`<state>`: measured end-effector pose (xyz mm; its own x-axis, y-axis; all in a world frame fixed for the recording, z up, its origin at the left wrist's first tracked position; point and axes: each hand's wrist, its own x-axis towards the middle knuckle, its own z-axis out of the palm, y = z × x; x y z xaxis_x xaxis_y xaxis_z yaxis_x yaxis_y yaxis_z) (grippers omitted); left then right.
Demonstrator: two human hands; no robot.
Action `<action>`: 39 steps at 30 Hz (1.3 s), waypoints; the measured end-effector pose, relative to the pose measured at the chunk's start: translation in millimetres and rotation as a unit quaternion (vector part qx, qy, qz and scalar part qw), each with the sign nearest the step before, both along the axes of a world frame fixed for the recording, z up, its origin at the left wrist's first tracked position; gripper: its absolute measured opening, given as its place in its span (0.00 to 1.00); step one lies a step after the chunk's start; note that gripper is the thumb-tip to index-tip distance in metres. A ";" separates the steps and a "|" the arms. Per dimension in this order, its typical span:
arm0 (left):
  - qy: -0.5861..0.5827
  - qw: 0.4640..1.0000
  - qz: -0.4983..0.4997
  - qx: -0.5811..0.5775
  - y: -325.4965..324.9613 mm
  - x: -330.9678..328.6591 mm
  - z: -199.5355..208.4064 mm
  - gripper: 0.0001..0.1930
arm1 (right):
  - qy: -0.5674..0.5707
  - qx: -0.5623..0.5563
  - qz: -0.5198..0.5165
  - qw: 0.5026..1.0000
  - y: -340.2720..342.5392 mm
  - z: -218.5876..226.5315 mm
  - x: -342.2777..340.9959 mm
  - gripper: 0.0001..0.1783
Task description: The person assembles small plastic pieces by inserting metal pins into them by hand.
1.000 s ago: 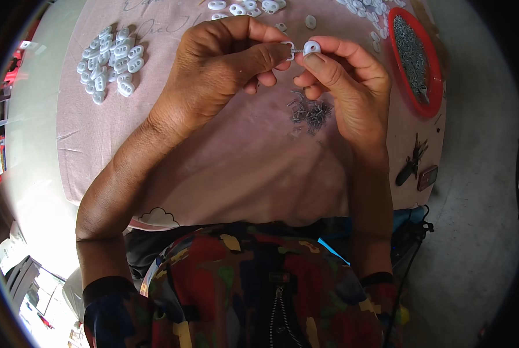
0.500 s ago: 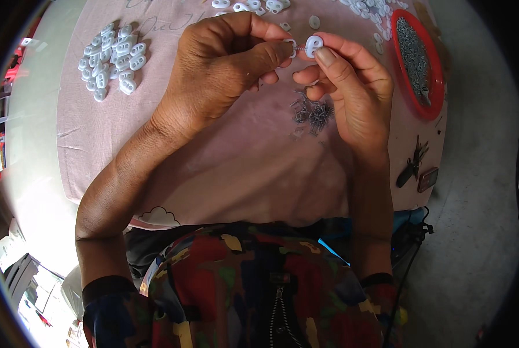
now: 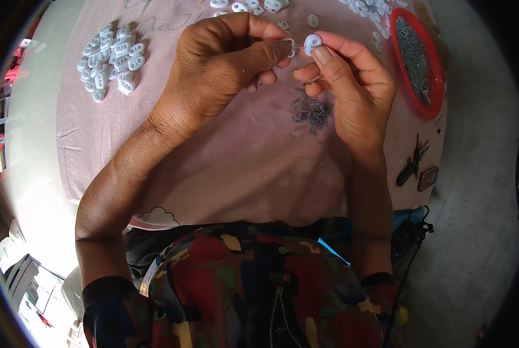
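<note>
Above the far middle of the table, my left hand (image 3: 224,72) pinches a small white plastic cord-lock part (image 3: 293,46) between thumb and forefinger; the fingers cover most of it. Facing it, a rounded white cord-lock piece with a hole (image 3: 311,43) is pinched between the thumb and forefinger of my right hand (image 3: 352,81). A thin metal spring (image 3: 300,47) bridges the small gap between the two parts. The other fingers of my right hand are curled. Below my hands a loose pile of small metal springs (image 3: 313,111) lies on the pink cloth (image 3: 259,168).
At left sits a cluster of white two-hole cord locks (image 3: 111,58). More white pieces (image 3: 248,6) lie at the far edge, with small white parts (image 3: 369,11) farther right. A red basin (image 3: 439,87) holds many springs. Keys (image 3: 413,162) and a small dark red device (image 3: 427,178) lie near the right edge.
The white piece in my right hand has come very slightly closer to the part in my left hand and looks a little turned. Both grips stay the same.
</note>
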<state>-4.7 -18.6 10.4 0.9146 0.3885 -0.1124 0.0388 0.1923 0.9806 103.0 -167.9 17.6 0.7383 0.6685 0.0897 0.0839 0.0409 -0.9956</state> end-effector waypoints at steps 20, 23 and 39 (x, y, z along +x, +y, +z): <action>0.026 0.993 0.035 -0.106 30.1 6.8 8.5 0.04 | -0.374 -0.199 0.076 0.903 -8.7 -9.7 18.8 0.08; 0.035 0.994 0.028 -0.102 29.5 7.0 9.6 0.05 | -0.515 -0.134 0.021 0.846 -1.1 -16.4 15.9 0.10; 0.029 0.998 -0.062 -0.008 21.7 0.8 0.2 0.11 | -0.368 -0.054 0.059 0.926 1.8 -7.2 9.6 0.06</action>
<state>-3.8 3.0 10.6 0.9472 0.2701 -0.1727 0.1208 0.1982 0.9727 112.6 -166.1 10.5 0.4243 0.7758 0.4671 0.7435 -0.0039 -0.6688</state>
